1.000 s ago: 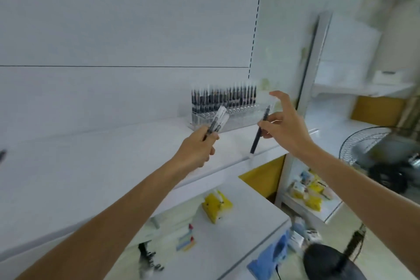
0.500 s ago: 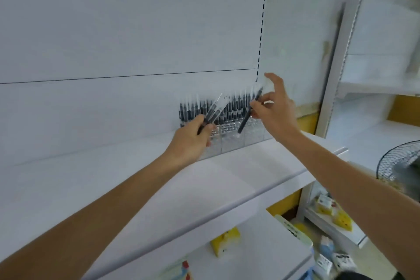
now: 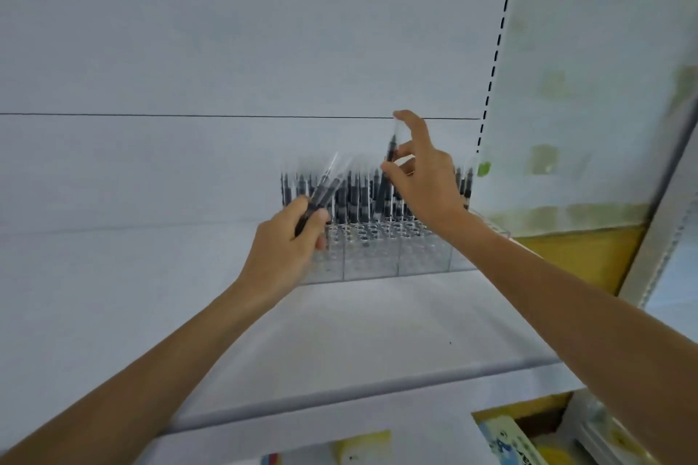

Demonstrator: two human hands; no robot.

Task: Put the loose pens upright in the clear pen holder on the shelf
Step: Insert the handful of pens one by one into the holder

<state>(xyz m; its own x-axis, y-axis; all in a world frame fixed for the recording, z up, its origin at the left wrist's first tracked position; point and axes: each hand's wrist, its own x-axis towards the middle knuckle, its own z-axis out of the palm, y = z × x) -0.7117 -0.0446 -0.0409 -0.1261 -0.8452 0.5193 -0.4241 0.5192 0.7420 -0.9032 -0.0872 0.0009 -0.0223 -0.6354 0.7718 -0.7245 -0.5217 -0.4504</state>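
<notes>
A clear pen holder (image 3: 372, 257) with many round holes stands on the white shelf (image 3: 340, 343) against the back panel. Several black pens (image 3: 353, 196) stand upright in its rear rows. My left hand (image 3: 283, 253) grips a small bundle of loose pens (image 3: 325, 189), tilted up to the right, in front of the holder's left end. My right hand (image 3: 423, 181) pinches a single black pen (image 3: 391, 147) nearly upright above the holder's middle rows; its lower end is hidden among the standing pens.
A slotted upright (image 3: 498, 45) runs down the back panel at the right. Below the shelf's front edge lie a yellow box (image 3: 362, 445) and other small packages (image 3: 506, 438). A second shelf unit's frame (image 3: 664, 230) stands at the far right.
The view has closed in on the holder. My right hand turned its pen from slanted to nearly upright and raised it over the holder. My left hand stayed by the holder's left end with the bundle.
</notes>
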